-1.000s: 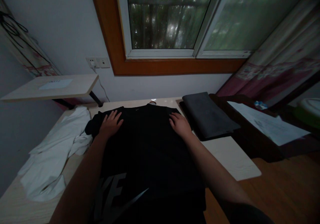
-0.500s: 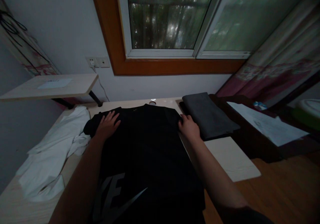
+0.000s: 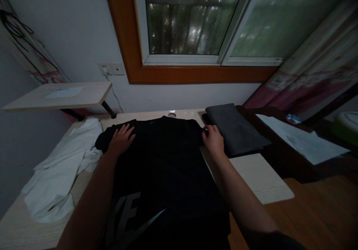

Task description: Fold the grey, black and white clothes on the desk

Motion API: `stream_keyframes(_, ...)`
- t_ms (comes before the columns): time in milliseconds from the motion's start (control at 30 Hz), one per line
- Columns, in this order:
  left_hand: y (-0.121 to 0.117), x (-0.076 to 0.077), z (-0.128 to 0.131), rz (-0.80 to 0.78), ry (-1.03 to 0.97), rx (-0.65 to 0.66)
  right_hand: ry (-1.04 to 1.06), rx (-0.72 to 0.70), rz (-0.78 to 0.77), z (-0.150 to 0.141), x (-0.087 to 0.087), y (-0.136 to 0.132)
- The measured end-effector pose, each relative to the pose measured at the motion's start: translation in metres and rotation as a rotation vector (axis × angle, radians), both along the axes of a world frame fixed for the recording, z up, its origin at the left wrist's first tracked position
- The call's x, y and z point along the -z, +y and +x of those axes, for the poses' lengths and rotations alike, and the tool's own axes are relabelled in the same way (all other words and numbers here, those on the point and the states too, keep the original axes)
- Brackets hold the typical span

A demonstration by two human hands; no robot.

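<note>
A black T-shirt [image 3: 165,164] with grey lettering and a swoosh lies spread on the light wooden desk, its collar toward the wall. My left hand [image 3: 122,137] rests flat on its left shoulder, fingers stretched out. At the shirt's right sleeve my right hand [image 3: 213,141] has its fingers curled and pinches the dark cloth at the edge. The lower end of the shirt runs out of the bottom of the view, partly behind my left forearm.
A crumpled white garment [image 3: 67,164] lies left on the desk [image 3: 16,224], near a raised shelf [image 3: 61,99]. Folded dark grey cloth [image 3: 237,129] lies to the right. Beyond it, a paper sheet [image 3: 302,140] rests on a dark surface. A window [image 3: 192,22] is behind.
My right hand has gone from lying on the sleeve edge to curling its fingers round the cloth, lifting it slightly. My left hand stays in place. The view has shifted a little.
</note>
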State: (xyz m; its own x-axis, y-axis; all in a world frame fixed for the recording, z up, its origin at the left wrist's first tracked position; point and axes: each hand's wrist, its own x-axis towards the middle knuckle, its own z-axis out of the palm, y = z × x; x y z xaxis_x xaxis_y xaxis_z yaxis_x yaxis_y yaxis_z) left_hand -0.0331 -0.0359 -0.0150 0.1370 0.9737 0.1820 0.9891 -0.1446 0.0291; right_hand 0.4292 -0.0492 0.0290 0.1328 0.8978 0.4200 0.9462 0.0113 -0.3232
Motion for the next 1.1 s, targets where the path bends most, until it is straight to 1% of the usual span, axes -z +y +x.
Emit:
stream_keyframes(67,-0.001,-0.001,0.000,-0.001,-0.005,-0.001,0.042,0.027,0.018,0.000,-0.002,0.000)
stream_keyframes(167,0.000,-0.001,0.000,-0.014,-0.011,-0.006,0.143,0.010,0.074,0.001,0.000,0.001)
stream_keyframes(333,0.002,0.001,0.000,-0.006,-0.005,-0.003,0.367,-0.131,0.219,0.009,0.013,0.010)
stream_keyframes(467,0.002,0.002,0.000,0.019,0.015,0.006,0.501,-0.239,0.215,0.016,0.028,0.020)
stream_keyframes(533,0.002,0.003,-0.001,0.029,0.020,0.012,0.574,-0.271,0.217,0.018,0.032,0.023)
stream_keyframes(633,0.003,0.005,-0.002,0.027,0.017,0.011,0.726,-0.322,0.229,0.019,0.028,0.022)
stream_keyframes(767,0.004,0.006,-0.003,0.020,0.013,0.011,0.851,-0.468,0.253,0.012,0.012,0.011)
stream_keyframes(867,0.005,0.008,-0.003,0.023,0.011,0.010,0.890,-0.597,0.208,0.000,0.000,0.000)
stream_keyframes(933,0.005,0.009,-0.004,0.030,0.013,0.012,0.952,-0.689,0.115,-0.010,-0.005,-0.007)
stream_keyframes(1000,0.005,0.009,-0.004,0.035,0.017,0.016,1.070,-0.757,-0.005,-0.017,-0.007,-0.013)
stream_keyframes(1067,0.004,0.009,-0.004,0.038,0.020,0.018,1.202,-0.767,-0.085,-0.021,-0.007,-0.016)
stream_keyframes(1100,0.004,0.009,-0.004,0.038,0.021,0.016,1.251,-0.746,-0.092,-0.022,-0.006,-0.016)
